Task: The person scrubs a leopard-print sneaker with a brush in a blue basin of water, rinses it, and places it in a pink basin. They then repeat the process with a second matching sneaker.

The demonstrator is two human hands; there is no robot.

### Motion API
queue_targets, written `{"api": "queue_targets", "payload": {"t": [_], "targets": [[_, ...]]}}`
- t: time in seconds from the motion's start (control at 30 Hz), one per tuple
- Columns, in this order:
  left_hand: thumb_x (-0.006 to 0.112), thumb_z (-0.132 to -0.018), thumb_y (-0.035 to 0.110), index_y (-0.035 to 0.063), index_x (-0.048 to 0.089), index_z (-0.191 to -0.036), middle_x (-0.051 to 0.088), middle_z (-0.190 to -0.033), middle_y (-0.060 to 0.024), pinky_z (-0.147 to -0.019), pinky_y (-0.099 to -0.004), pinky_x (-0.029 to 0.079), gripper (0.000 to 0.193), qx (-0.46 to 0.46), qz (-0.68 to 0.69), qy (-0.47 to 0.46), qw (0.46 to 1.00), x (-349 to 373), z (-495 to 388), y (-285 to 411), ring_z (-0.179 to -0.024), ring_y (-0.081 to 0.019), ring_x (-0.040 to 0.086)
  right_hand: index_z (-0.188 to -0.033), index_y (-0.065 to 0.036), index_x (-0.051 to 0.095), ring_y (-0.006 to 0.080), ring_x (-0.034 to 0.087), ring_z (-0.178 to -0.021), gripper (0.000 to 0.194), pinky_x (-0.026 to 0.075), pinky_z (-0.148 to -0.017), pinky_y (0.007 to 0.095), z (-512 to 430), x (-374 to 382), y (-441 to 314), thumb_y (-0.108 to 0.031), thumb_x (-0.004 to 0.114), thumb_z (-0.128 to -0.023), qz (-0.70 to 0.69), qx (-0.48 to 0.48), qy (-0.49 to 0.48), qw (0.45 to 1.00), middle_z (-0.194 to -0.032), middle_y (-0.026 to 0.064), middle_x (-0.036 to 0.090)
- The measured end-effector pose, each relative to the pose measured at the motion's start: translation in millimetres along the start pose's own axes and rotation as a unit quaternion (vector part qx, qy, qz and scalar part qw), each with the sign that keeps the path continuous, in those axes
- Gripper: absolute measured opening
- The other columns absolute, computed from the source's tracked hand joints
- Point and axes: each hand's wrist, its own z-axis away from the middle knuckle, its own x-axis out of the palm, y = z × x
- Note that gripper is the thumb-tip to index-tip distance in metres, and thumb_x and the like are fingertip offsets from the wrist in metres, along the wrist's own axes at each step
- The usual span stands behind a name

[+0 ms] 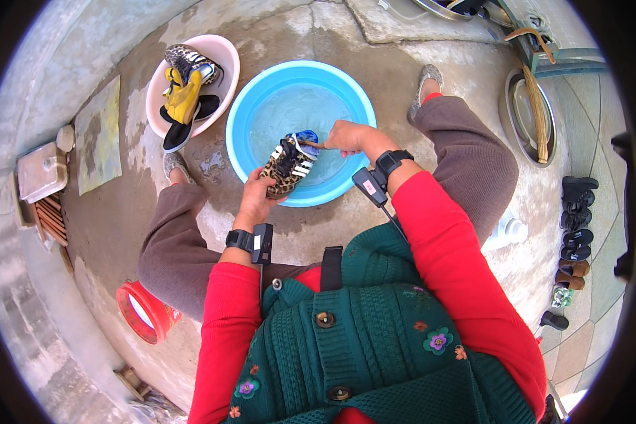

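Observation:
My left hand [256, 195] grips a leopard-print sneaker [289, 167] by its toe end. The sneaker has white side stripes, black laces and a blue lining, and is tilted over the near side of a light blue plastic basin [234, 153]. Shallow, slightly cloudy water [297, 106] lies in the basin. In my right hand [351, 137] is a thin brown handle [311, 143], its far end reaching into the sneaker's opening. What sits on that end is hidden inside the shoe.
A pink basin [235, 69] at upper left holds another leopard-print sneaker [183, 55], yellow rubber gloves [186, 100] and black shoes [177, 137]. A red bucket [161, 331] stands at lower left. Metal basins [509, 127] and a row of shoes [576, 238] line the right.

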Motion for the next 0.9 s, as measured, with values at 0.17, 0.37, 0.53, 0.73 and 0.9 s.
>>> {"api": "queue_targets", "payload": {"t": [0.17,0.37,0.53,0.73,0.9], "targets": [[0.051,-0.085,0.004,0.0058,0.03,-0.139,0.051,-0.126,-0.017,-0.079,-0.0466,0.057,0.059,0.001,-0.026,-0.015,1.0,6.7,2.6,-0.6,-0.102,-0.0305,0.062,-0.082,-0.004,0.07,0.0279,0.07,-0.074,0.023,0.054,-0.063,0.0398,-13.9,57.8,-3.6,-0.022,0.057,-0.084,0.2,-0.085,0.187,0.958,-0.08,0.0136,0.071],[0.05,-0.085,0.004,0.003,0.029,-0.139,0.055,-0.12,-0.0184,-0.076,-0.0456,0.058,0.057,-0.011,-0.002,0.007,1.0,16.2,5.4,-9.7,-0.098,-0.0303,0.063,-0.079,-0.007,0.069,0.0282,0.07,-0.074,0.021,0.054,-0.061,0.0394,-7.5,75.4,0.7,-0.021,0.056,-0.086,0.191,-0.073,0.236,0.95,-0.077,0.0136,0.069],[0.048,-0.086,0.004,0.0025,0.031,-0.136,0.055,-0.118,-0.0186,-0.074,-0.0468,0.058,0.054,-0.02,0.013,0.022,0.999,9.6,2.6,-5.7,-0.098,-0.0316,0.063,-0.074,0.0,0.065,0.0218,0.062,-0.053,0.048,0.048,-0.048,0.0366,-0.3,14.4,4.5,-0.047,0.066,-0.085,-0.102,0.01,0.002,0.995,-0.068,0.0146,0.065],[0.049,-0.085,0.004,0.0026,0.032,-0.133,0.056,-0.116,-0.0193,-0.074,-0.0476,0.058,0.051,-0.021,0.003,0.009,1.0,7.2,-3.2,-7.5,-0.097,-0.0329,0.064,-0.084,-0.003,0.069,0.0231,0.064,-0.06,0.029,0.05,-0.052,0.0369,-3.3,31.4,-7.0,-0.029,0.058,-0.089,0.033,0.014,0.053,0.998,-0.074,0.0128,0.068],[0.051,-0.085,0.005,0.0027,0.037,-0.128,0.057,-0.114,-0.0181,-0.072,-0.0487,0.058,0.045,-0.037,0.017,0.034,0.999,11.4,-5.1,-13.2,-0.096,-0.0325,0.064,-0.088,-0.007,0.072,0.0314,0.069,-0.083,0.019,0.055,-0.066,0.042,-0.6,78.8,-9.5,-0.013,0.054,-0.084,0.252,-0.084,0.158,0.951,-0.088,0.0155,0.071]]}}
